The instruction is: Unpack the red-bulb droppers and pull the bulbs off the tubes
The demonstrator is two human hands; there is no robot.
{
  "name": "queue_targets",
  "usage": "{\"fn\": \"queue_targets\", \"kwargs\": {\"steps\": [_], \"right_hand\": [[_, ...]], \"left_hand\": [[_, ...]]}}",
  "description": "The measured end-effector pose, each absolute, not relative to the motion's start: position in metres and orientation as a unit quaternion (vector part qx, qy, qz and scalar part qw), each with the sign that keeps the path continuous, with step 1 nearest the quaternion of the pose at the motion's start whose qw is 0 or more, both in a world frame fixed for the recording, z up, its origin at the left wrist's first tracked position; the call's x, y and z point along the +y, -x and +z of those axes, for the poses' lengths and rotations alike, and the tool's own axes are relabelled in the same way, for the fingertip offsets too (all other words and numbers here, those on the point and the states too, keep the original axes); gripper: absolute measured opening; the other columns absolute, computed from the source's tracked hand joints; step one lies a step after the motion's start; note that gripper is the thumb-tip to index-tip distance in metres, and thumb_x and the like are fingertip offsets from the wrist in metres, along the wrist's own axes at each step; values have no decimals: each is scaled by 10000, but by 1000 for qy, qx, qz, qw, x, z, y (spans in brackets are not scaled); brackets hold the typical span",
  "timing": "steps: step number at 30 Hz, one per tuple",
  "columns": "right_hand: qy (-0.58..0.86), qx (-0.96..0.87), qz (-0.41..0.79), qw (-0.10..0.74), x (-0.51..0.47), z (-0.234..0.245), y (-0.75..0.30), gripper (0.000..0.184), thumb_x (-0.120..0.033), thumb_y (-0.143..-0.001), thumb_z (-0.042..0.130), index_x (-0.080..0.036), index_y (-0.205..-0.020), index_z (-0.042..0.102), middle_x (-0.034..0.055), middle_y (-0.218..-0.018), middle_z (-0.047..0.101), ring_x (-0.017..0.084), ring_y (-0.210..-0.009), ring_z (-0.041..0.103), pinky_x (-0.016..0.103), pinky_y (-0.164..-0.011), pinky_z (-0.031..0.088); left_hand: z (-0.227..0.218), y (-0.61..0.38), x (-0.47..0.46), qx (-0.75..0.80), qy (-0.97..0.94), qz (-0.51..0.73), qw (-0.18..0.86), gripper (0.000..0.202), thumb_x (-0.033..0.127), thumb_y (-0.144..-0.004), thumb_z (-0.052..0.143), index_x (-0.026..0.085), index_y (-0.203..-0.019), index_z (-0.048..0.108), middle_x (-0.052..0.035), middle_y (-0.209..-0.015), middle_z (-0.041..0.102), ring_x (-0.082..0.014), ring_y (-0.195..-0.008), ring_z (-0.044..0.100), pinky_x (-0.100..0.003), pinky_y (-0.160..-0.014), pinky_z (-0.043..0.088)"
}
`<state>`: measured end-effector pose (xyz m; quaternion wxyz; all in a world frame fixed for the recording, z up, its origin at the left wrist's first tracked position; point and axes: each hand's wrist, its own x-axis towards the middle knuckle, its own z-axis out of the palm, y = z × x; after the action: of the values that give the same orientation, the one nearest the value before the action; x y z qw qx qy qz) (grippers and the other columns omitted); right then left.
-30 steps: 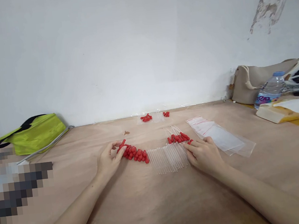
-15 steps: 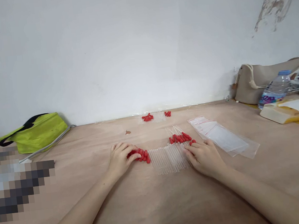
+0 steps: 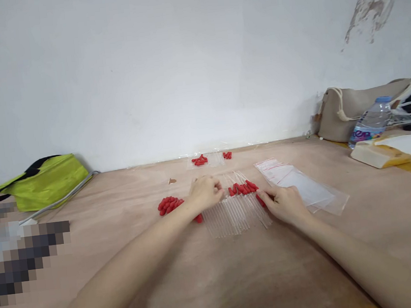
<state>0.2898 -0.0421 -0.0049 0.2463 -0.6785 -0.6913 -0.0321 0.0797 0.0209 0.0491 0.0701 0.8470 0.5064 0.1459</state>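
My left hand [image 3: 206, 192] is over the upper left end of a row of clear thin tubes [image 3: 222, 219]. Its fingers curl together, and whatever they hold is hidden. My right hand [image 3: 286, 203] is at the right end of the row, thumb and fingers pinching a red rubber bulb [image 3: 260, 199]. Above the row lie several tubes fitted with red bulbs [image 3: 243, 187], their clear stems pointing toward the wall. A pile of loose red bulbs [image 3: 170, 205] is left of the tubes, partly covered by my left forearm.
Flat clear zip bags [image 3: 306, 187] lie right of my right hand. Near the wall are more red bulbs [image 3: 199, 160] on clear plastic. A lime-green bag [image 3: 51, 184] stands at left. At right are a plastic bottle [image 3: 370, 120], a beige bag [image 3: 329, 117] and a cream packet [image 3: 372, 154].
My left hand has moved right from the loose bulb pile to above the tubes. My right hand has shifted slightly and now pinches a red bulb. The right end of the tube row has spread.
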Motion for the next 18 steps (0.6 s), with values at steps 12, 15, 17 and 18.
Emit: {"fn": "queue_targets", "kwargs": {"steps": [12, 15, 17, 18], "right_hand": [[673, -688, -41, 269, -39, -5, -293, 385, -373, -846, 379, -212, -599, 627, 0, -521, 597, 132, -519, 526, 266, -587, 272], [636, -695, -31, 334, -39, -9, -292, 330, -357, -848, 387, -218, -707, 651, 1, -552, 585, 136, -541, 530, 272, -598, 331], [577, -707, -52, 407, -41, -9, -288, 271, -343, -840, 410, -209, -887, 640, 32, -701, 609, 154, -656, 556, 281, -633, 387], [541, -716, -76, 435, -43, -8, -284, 275, -341, -832, 431, -200, -985, 611, 60, -816, 612, 169, -749, 562, 294, -674, 411]], "left_hand": [[41, -143, 46, 583, -792, 123, 136, 284, 465, -616, 569, 190, -546, 592, -14, -532, 599, -175, -574, 562, -264, -552, 356], [46, -117, 26, 564, -799, 164, 126, 312, 444, -730, 459, 190, -602, 587, -2, -593, 617, -152, -585, 557, -262, -571, 358], [45, -91, 6, 539, -811, 207, 95, 253, 420, -745, 478, 197, -682, 580, 8, -701, 633, -153, -693, 561, -276, -668, 361], [43, -77, -5, 497, -829, 254, 40, 232, 399, -757, 484, 195, -692, 574, 6, -712, 628, -157, -718, 553, -298, -715, 347]]}}
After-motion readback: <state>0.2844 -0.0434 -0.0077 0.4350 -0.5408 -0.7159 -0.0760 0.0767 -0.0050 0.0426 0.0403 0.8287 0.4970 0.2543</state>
